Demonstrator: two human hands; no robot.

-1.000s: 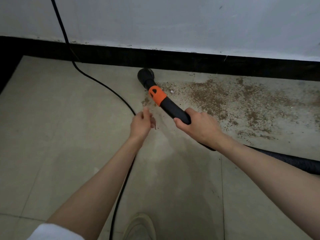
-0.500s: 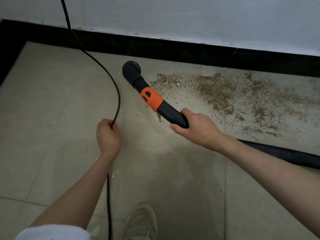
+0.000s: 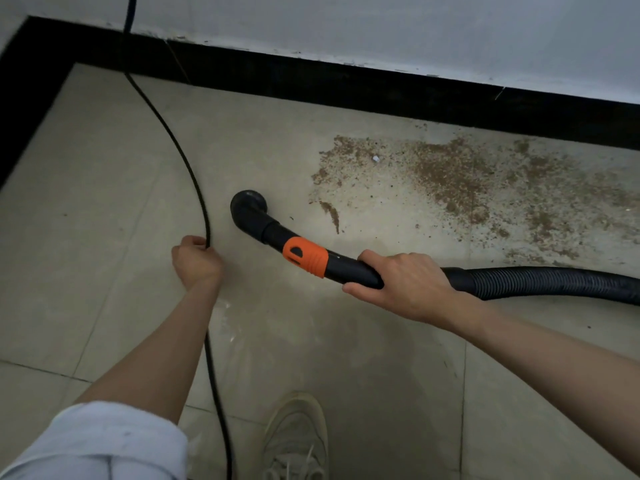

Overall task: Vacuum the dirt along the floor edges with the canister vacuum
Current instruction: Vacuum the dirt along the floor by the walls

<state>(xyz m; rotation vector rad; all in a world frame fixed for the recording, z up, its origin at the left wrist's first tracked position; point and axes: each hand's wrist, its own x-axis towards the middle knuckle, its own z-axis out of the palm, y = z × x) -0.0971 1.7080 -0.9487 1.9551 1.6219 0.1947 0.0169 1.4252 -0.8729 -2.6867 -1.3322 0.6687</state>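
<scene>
Along the left of the beige tiled floor (image 3: 86, 220), the thin black power cord (image 3: 166, 133) dropped from the white wall (image 3: 381, 26), crossed the black skirting strip (image 3: 311, 77) and curved down toward the person. Left hand (image 3: 195, 261) was clenched around that cord at mid-floor, light rolled sleeve (image 3: 104, 441) at the bottom corner; the cord ran on past the forearm to the bottom edge. Pale lace-up shoe (image 3: 294, 441) sat bottom centre. Next right, the black curved vacuum nozzle (image 3: 249, 209) pointed its round mouth at bare tile, just left of the dirt and apart from it. Orange ribbed collar (image 3: 304, 259) joined the nozzle to the black handle tube (image 3: 346, 270), which the right hand (image 3: 408, 285) was grasping, fingers wrapped over the top. Black corrugated hose (image 3: 554, 282) trailed off the right edge. Brown granular dirt (image 3: 467, 178) lay spread near the skirting, upper right, with one small white fleck (image 3: 375, 159) in it.
</scene>
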